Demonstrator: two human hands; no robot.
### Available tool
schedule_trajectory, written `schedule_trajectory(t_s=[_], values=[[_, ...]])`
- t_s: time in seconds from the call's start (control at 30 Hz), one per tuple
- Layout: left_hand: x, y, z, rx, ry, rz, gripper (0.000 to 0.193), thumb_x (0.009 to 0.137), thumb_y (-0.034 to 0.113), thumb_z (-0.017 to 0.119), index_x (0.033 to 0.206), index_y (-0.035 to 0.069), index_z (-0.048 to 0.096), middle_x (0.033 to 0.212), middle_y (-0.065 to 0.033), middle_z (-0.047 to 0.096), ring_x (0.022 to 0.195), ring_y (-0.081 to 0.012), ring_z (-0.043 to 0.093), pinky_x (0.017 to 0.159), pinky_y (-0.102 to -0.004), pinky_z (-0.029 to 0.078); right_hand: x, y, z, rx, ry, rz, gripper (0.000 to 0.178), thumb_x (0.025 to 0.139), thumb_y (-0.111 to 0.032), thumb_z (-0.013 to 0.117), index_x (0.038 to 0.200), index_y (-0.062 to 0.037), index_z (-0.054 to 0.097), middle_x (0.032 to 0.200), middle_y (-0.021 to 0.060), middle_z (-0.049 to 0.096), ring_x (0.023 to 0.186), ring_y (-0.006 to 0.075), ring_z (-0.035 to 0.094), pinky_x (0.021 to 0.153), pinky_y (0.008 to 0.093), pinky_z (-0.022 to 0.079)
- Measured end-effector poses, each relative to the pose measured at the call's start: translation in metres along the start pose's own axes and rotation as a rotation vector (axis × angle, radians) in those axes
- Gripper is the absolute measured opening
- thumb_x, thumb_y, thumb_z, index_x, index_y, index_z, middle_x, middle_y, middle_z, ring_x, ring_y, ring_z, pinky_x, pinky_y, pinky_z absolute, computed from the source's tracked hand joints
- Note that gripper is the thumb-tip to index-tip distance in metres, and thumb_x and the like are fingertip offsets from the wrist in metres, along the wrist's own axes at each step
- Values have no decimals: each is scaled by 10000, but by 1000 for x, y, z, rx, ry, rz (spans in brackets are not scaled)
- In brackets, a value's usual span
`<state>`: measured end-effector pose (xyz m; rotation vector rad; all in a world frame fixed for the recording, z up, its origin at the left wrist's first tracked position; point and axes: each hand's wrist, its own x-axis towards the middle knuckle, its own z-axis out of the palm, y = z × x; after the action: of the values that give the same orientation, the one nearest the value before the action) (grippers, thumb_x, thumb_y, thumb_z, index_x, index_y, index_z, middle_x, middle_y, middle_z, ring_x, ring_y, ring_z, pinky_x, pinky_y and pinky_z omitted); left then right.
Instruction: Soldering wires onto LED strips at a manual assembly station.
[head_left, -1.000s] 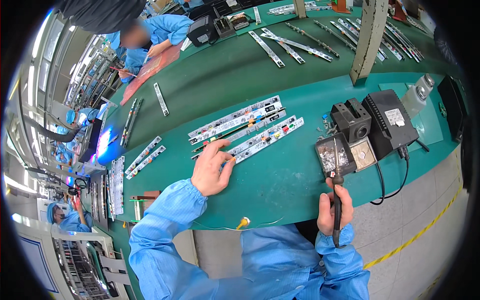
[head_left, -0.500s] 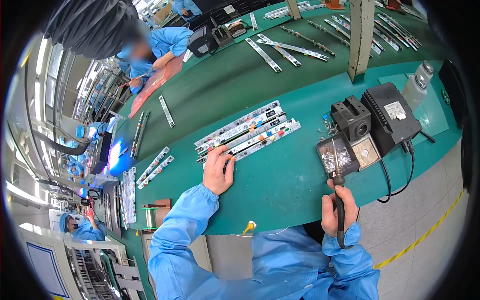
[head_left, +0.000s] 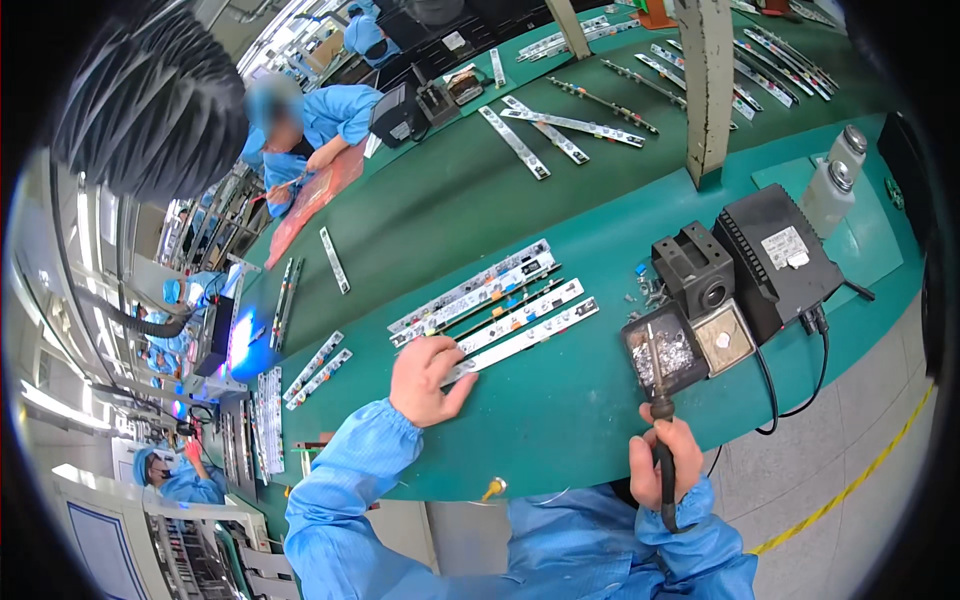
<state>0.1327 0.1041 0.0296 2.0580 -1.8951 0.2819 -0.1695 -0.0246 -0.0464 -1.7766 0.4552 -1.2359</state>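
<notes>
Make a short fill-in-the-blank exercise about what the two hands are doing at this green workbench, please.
1. The right hand holds a black-handled soldering ____.
2. The left hand rests on the long white circuit ____ lying on the green table.
3. The iron's tip points into the small black tray of ____ solder bits.

Missing words: iron; strips; silvery

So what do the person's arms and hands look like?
Both arms wear loose, light blue work-coat sleeves with gathered elastic cuffs at the wrists. The left hand and right hand are bare: no gloves, rings or watch show.
</notes>
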Motion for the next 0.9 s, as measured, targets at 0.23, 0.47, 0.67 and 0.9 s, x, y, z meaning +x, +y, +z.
schedule_trajectory(t_s=[0.23, 0.47, 0.67, 0.9], values=[[144, -48, 22, -165, 94, -291, 170, 803, 160, 626, 863, 2, 641, 874, -151, 615, 816, -284, 609, 732, -354, 488, 14, -1, -6, 44, -37, -11, 510, 742, 52, 629, 1197, -61, 428, 733, 152, 587, 709, 293, 634, 681, 410, 520], [329, -108, 123, -91, -43, -731, 348, 804, 381, 578, 913, 77, 707, 1021, -180, 652, 967, -360, 610, 863, -431, 479, 15, 1, 0, 47, -25, 70, 452, 690, 15, 697, 1091, -24, 490, 871, 235, 640, 712, 331, 654, 635, 373, 532], [391, -78, 168, -79, -128, -962, 517, 791, 362, 610, 1125, -32, 586, 1178, -221, 583, 1089, -347, 570, 930, -383, 456, 26, -20, 6, 6, 188, 190, 294, 721, 18, 719, 989, -24, 607, 905, 193, 643, 793, 337, 624, 734, 378, 498], [401, -80, 155, -189, -15, -1069, 527, 693, 282, 646, 1095, -54, 596, 1168, -235, 585, 1086, -351, 574, 937, -375, 453, 30, -27, 10, -55, 262, 227, 266, 687, 23, 722, 932, -37, 635, 895, 175, 651, 779, 331, 624, 739, 396, 485]])
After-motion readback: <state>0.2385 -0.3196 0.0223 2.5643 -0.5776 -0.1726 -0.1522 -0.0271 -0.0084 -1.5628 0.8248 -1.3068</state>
